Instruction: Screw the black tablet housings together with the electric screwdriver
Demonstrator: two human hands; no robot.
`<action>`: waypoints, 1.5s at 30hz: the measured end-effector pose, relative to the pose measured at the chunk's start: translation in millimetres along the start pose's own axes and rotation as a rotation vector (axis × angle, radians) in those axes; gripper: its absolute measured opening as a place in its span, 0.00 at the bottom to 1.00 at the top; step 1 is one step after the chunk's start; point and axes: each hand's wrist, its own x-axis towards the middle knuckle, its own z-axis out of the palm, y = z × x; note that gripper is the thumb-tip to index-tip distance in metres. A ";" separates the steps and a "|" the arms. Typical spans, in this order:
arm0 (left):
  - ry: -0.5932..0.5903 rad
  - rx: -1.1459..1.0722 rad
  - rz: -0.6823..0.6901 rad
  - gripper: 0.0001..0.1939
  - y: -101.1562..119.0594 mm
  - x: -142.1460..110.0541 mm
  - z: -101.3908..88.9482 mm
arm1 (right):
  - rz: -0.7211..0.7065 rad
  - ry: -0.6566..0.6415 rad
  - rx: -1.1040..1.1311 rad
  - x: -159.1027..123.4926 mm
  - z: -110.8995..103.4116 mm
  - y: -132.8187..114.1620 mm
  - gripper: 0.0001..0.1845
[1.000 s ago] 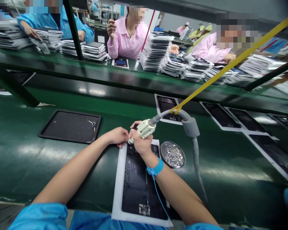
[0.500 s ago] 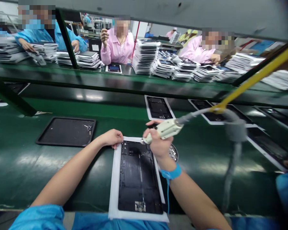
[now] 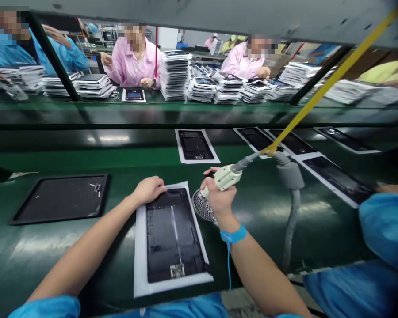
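My left hand [image 3: 150,191] is closed over the top left corner of a black tablet housing [image 3: 170,238], its fingertips partly hidden. Under the housing lies a white sheet [image 3: 141,265], tilted slightly on the green bench. A pale electric screwdriver [image 3: 226,176] with a grey cable is wrapped in my right hand [image 3: 221,196], which wears a blue wrist strap. The driver's nose points down left over a round dish of small screws [image 3: 204,205], partly covered by my right hand.
A black tray [image 3: 61,198] with a few small parts lies at left. More tablet housings on white sheets [image 3: 195,145] lie along the back and right. A yellow strap [image 3: 331,84] holds the cable. At right is a co-worker's blue sleeve [image 3: 384,225]; stacked sheets [image 3: 175,75] stand opposite.
My right hand has carried the screwdriver from the housing's top edge rightward to the screw dish. My left hand has stayed by the top left corner. The view has turned right.
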 end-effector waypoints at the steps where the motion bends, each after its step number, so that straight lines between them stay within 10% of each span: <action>1: 0.035 -0.010 0.001 0.12 -6.1 7.9 -4.0 | 0.013 -0.016 0.016 -2.0 0.9 -0.2 0.14; 9: 0.214 -0.037 -0.048 0.14 -25.5 52.1 -9.5 | 0.037 -0.116 0.058 -13.5 1.9 0.7 0.16; 36: 0.254 -0.023 -0.030 0.14 -27.2 50.5 5.2 | -0.007 -0.052 0.074 -20.7 4.2 -19.2 0.13; 45: 0.257 0.011 -0.064 0.14 -22.5 50.4 8.0 | 0.140 -0.474 0.268 -83.4 23.4 -30.4 0.19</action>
